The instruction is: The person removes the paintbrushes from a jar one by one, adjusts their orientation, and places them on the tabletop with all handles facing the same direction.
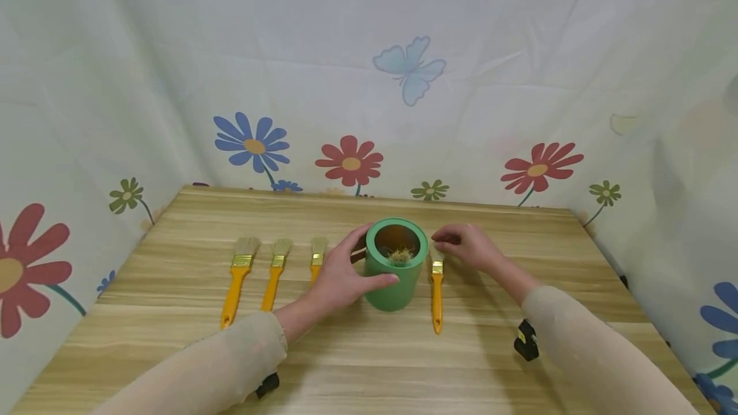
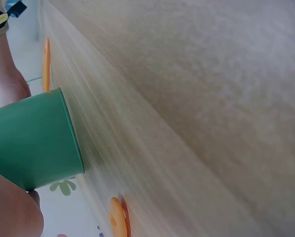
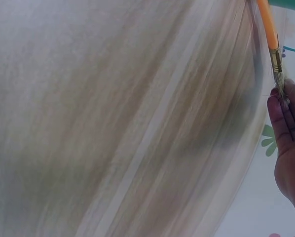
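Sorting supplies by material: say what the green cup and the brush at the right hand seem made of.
Green cup: likely plastic or painted ceramic; matte, even colour, thick rim. Brush beside right hand: glossy orange handle, wood or plastic unclear; brass-coloured metal ferrule; pale bristles.

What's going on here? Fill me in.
A person sits at a wooden table with a green cup in the middle. The left hand grips the cup's side. The right hand touches the bristle end of an orange brush lying just right of the cup. One brush's bristles already show inside the cup. Three more brushes lie in a row to the left, the nearest partly hidden by the left hand.
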### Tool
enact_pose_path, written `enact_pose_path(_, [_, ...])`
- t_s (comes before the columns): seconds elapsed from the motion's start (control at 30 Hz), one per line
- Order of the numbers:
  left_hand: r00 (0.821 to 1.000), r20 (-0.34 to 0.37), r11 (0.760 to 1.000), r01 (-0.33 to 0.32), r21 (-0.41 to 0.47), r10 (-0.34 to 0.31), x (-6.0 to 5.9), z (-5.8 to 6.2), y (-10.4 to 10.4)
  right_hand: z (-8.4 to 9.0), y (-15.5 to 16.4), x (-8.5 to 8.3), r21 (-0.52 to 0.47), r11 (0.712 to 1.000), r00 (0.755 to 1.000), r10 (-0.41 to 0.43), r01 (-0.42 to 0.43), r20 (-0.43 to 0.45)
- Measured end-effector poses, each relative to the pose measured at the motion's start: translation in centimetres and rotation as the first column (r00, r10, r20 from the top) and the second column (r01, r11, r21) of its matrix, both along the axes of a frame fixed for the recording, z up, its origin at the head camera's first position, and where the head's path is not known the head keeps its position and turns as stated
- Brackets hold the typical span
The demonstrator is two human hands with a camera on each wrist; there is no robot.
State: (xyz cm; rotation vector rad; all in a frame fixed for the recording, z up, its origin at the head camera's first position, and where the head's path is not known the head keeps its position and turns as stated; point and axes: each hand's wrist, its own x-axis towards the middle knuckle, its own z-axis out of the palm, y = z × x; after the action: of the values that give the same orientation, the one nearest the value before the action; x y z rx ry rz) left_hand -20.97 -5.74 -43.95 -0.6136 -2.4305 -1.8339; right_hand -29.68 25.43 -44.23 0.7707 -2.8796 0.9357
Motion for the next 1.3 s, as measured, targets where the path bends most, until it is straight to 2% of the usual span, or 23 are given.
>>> enact_pose_path(0.27, [1.0, 0.003, 1.0, -0.007, -0.004, 0.007, 0.1, 0.2, 0.0, -0.1, -0.1, -0.1, 0.021, 0.998, 0.998, -0.053, 0.053, 0.015])
enact_pose_path(0.6, [1.0, -0.009, 1.0, -0.005, -0.015, 0.005, 0.0, -0.2, -0.1, -0.6, -0.7, -0.2, -0.019, 0.998, 0.997, -0.064, 0.063, -0.031])
enact_pose_path(0.8, [1.0, -0.022, 1.0, 0.002, -0.007, -0.002, 0.0, -0.1, -0.2, -0.4, -0.8, -0.1, -0.023, 0.994, 0.994, -0.11, 0.109, -0.02])
enact_pose_path(1.03, [1.0, -0.027, 1.0, -0.001, -0.01, 0.0, 0.2, 0.1, -0.1, 0.8, -0.3, -0.1, -0.025, 0.994, 0.993, -0.106, 0.105, -0.046])
enact_pose_path(1.3, [1.0, -0.008, 1.0, -0.008, -0.023, 0.008, 0.3, 0.1, -0.1, 3.5, 0.0, 1.0, -0.085, 0.995, 0.995, -0.066, 0.059, -0.078])
